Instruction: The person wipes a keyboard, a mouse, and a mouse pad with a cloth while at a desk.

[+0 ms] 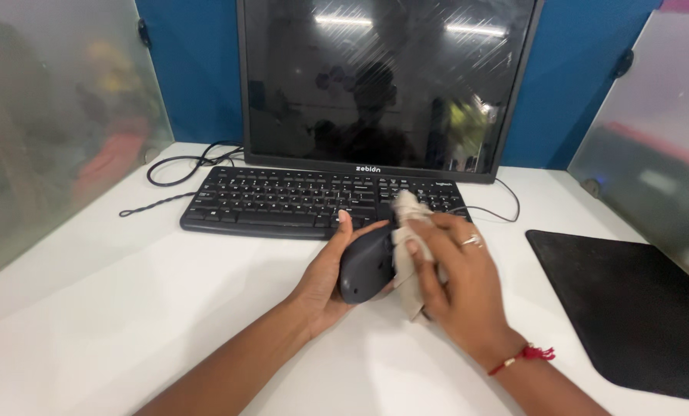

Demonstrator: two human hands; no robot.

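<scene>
Left hand (325, 281) cups a dark mouse (366, 264) above the white surface (129, 308) — right hand (456, 281) presses a beige cloth (411, 246) against it, keyboard (283, 202) behind

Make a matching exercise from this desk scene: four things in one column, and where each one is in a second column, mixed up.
Things:
1. computer mouse
2. cloth
3. keyboard
4. mouse pad

Places:
A. flat on the desk at the far right, nothing on it
B. held in the left hand, lifted off the desk
C. on the desk right in front of the monitor
D. in the right hand, pressed against the mouse

Pairs: 1-B, 2-D, 3-C, 4-A
</scene>
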